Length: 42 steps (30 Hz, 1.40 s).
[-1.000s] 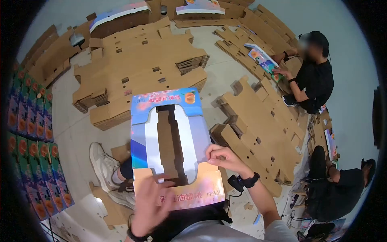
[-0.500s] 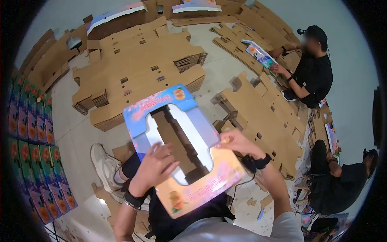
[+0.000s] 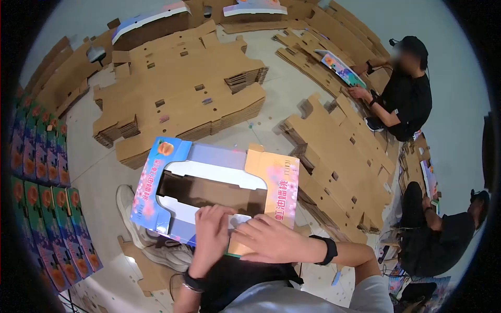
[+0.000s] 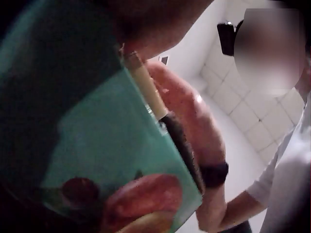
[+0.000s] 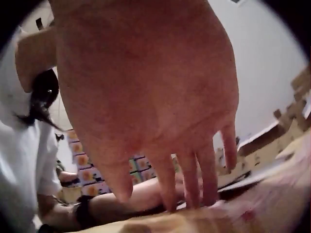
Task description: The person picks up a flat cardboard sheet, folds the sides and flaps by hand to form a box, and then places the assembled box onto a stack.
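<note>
A printed cardboard peach box lies across the person's lap, its long cut-out opening showing the brown inside. The blue end points left and the orange end right. My left hand grips the near long side, fingers bent over the opening's edge. Beside it my right hand presses on the near orange corner, and the right wrist view shows its fingers pointing straight down onto the box top. In the left wrist view, the green side of the box carries a peach picture; much of that hand is in shadow.
Stacks of flat brown cardboard lie ahead, with another stack to the right. Finished-looking printed boxes stand in rows at the left. Two people sit on the right, one handling a printed box. A shoe shows beneath the box.
The box has turned counterclockwise, its orange end swinging from near me to the right. My left hand has come onto its near side, and my right hand has moved to the near orange corner.
</note>
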{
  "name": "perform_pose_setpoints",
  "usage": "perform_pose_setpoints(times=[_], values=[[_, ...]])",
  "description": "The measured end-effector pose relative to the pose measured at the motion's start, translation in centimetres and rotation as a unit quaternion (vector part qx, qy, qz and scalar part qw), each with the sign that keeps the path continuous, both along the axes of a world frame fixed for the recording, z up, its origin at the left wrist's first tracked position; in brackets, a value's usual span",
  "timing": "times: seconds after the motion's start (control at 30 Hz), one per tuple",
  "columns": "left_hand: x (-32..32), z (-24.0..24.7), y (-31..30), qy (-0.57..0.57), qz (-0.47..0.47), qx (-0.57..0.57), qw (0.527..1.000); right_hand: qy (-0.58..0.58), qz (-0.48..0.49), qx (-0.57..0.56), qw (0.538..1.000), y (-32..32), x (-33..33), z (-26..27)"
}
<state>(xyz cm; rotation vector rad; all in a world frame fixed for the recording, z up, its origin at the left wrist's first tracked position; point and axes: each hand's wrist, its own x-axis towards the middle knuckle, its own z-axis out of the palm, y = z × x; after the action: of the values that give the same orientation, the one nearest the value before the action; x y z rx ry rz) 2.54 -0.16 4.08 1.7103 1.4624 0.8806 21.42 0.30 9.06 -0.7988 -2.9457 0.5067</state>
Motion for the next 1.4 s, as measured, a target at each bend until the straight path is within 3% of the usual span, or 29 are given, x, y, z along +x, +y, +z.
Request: perform_pose_setpoints(times=[0.07,0.2,0.23,0.37,0.6,0.8,0.9,1.13,1.2,1.27,1.33,1.4], values=[[-2.0,-0.4,0.8,-0.026,-0.026,0.016,0.999,-0.012,-0.007,-0.003,1.000,-0.1,0.0,-0.1],[-5.1,-0.7,2.5,0.219,0.050,0.088,0.971,-0.006,0.017,-0.020,1.000,-0.1,-0.4,-0.7],[-5.4,-1.1,2.4,0.259,0.033,0.082,0.962,-0.013,0.026,-0.020,0.999,-0.1,-0.8,-0.9],[-4.6,-1.7,1.6,0.293,0.044,0.096,0.950,-0.026,0.089,0.041,0.995,-1.1,-1.5,-1.9],[-4.2,-0.6,0.9,0.290,0.076,0.085,0.950,-0.032,0.106,0.042,0.993,-0.2,-1.1,0.1],[-6.6,3.4,-1.1,0.283,-0.028,0.045,0.958,-0.083,0.107,0.064,0.989,1.5,0.9,1.6],[-7.1,4.0,-1.6,0.240,-0.091,-0.044,0.965,-0.127,0.125,0.077,0.981,2.0,1.8,1.5],[-6.3,3.6,-2.0,0.250,-0.025,0.007,0.968,-0.150,0.120,0.066,0.979,2.0,3.2,-0.3],[-6.5,2.2,-2.2,0.238,0.011,-0.011,0.971,-0.075,0.043,0.099,0.991,2.6,3.4,-0.3],[-6.0,2.0,-2.4,0.240,0.019,-0.016,0.970,-0.070,0.033,0.100,0.992,2.7,2.9,0.8],[-5.3,1.9,-2.8,0.242,0.026,-0.019,0.970,-0.226,0.044,0.075,0.970,2.7,2.0,1.8],[-4.7,1.5,-3.3,0.240,0.049,-0.003,0.970,-0.221,0.026,0.125,0.967,1.9,1.3,1.7]])
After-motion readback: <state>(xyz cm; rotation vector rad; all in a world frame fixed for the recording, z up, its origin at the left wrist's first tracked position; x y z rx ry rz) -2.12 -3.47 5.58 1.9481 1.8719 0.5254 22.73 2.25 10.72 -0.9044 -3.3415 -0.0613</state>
